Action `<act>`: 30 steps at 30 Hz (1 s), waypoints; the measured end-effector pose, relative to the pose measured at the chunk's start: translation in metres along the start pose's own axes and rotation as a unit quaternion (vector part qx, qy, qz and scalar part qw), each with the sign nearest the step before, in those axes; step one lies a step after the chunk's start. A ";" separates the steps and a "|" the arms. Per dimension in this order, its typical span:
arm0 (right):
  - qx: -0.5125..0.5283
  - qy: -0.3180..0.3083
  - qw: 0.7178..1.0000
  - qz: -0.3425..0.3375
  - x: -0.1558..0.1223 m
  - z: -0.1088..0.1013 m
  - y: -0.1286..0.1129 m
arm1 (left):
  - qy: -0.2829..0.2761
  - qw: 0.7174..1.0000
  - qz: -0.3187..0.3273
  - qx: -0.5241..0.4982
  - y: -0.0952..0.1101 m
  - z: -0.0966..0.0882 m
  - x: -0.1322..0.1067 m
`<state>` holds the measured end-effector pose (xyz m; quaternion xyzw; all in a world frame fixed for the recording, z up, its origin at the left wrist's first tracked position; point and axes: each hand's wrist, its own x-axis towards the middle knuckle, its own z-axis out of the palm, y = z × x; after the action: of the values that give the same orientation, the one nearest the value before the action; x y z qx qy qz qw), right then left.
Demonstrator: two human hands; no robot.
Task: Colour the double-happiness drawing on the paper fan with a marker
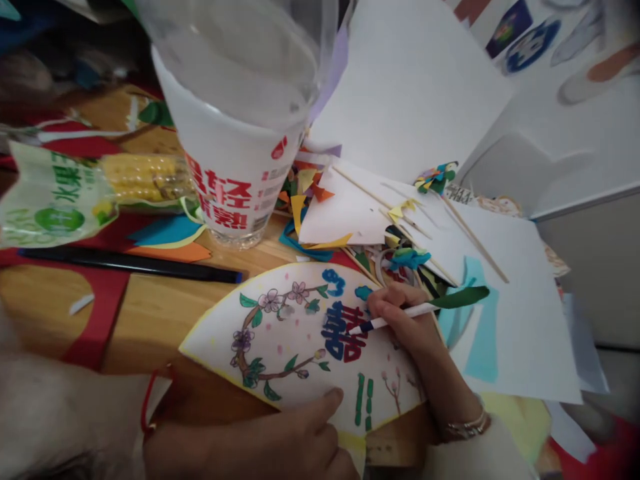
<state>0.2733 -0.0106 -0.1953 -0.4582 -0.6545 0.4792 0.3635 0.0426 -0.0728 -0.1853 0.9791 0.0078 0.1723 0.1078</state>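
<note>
At the frame's centre, the leaf-shaped paper [305,343] already bears a coloured branch [243,360] and blue-and-red lettering [333,337]; the paler twig [397,395] at lower right is perhaps unfinished. The right hand [407,323] grasps a pen [421,309], tip at the lettering, hiding part of the paper. The left hand [315,433], cut off below, lies over it; its grip I cannot tell
</note>
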 end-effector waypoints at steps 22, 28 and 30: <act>0.015 -0.011 1.000 -0.005 0.003 0.015 -0.009 | 0.010 1.000 0.003 0.022 0.000 0.000 0.005; 0.014 -0.014 1.000 -0.002 0.002 0.014 -0.007 | -0.009 1.000 0.017 0.007 -0.002 0.001 0.005; 0.010 -0.017 1.000 0.000 0.002 0.013 -0.007 | -0.008 1.000 0.016 0.013 -0.002 -0.001 0.005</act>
<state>0.2593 -0.0134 -0.1923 -0.4466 -0.6551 0.4937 0.3571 0.0471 -0.0703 -0.1832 0.9818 -0.0068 0.1661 0.0923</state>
